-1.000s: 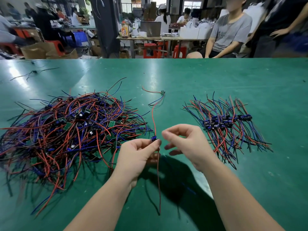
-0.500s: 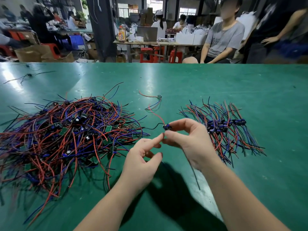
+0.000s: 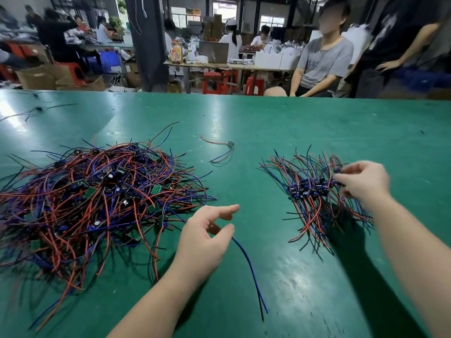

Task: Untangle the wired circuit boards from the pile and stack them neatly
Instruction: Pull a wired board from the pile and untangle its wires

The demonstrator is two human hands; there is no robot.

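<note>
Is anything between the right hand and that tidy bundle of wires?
Nothing visible. The right hand, pinching a small dark wired board, hovers over the right end of the neat red-and-blue wire bundle.

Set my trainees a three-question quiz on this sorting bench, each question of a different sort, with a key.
1. True or false: the tangled pile lies on the person's left of the neat stack.
2. Fill the gap: the lone wired board on the green table touches ____ heap.
3. The right hand, pinching a small board, is over: A the tangled pile; B the neat stack; C the lone wired board.
Key: 1 true; 2 neither; 3 B.
</note>
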